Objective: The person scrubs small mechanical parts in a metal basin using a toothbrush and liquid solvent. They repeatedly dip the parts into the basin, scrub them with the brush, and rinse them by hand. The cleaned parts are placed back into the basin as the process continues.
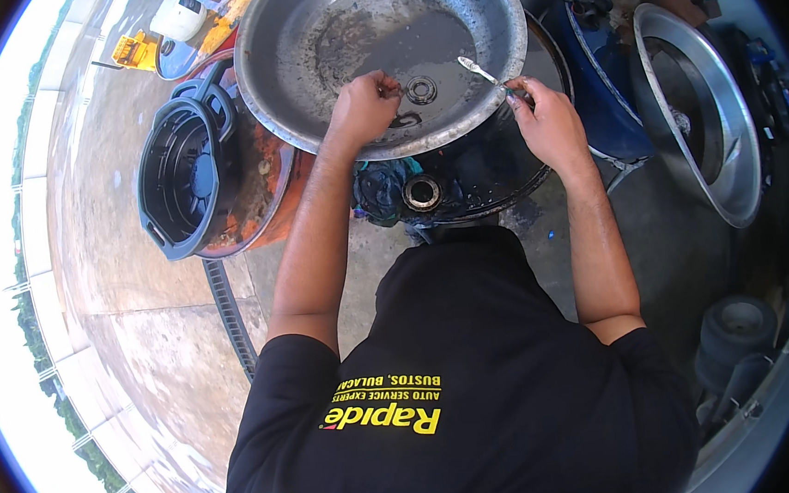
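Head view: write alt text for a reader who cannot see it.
Seen from above, a person in a black shirt works over a wide metal basin of dark liquid set on a drum: the left hand pinches a small part beside a round ring, and the right hand holds a slim metal tool.

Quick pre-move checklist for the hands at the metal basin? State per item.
1. Left hand on a small part in the metal basin: ok, pinching something; what it is, cannot tell.
2. Right hand grips the brush: ok.
3. Round ring part lying flat in the dark liquid, between the hands: ok.
4. Basin seated steady on the drum: cannot tell.
5. Black drain pan apart from both hands: ok.
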A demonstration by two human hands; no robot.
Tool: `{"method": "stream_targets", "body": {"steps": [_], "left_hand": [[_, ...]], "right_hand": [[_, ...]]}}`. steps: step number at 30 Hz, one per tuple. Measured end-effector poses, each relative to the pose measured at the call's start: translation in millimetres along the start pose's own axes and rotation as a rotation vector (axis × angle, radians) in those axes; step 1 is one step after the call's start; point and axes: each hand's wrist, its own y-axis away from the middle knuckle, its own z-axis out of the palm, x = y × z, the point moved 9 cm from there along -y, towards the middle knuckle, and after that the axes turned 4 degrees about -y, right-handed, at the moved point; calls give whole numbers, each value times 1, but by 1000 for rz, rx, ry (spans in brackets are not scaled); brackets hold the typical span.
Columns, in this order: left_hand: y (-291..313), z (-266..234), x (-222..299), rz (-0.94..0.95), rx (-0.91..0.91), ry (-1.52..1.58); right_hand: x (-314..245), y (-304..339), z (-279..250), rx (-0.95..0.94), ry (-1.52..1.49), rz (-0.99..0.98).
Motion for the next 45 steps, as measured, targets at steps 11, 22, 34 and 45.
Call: {"method": "stream_targets", "body": {"steps": [11, 22, 34, 45], "left_hand": [[22, 10, 23, 71, -265, -8], [29, -34, 20, 8, 145, -93], [142, -113, 8, 35, 88, 291], [205, -153, -136, -307, 314, -66]], "right_hand": [[3, -1, 1, 3, 4, -5], [3, -1, 1, 6, -21, 4], [15, 6, 8, -41, -124, 38], [-8, 8, 25, -187, -126, -58]]}}
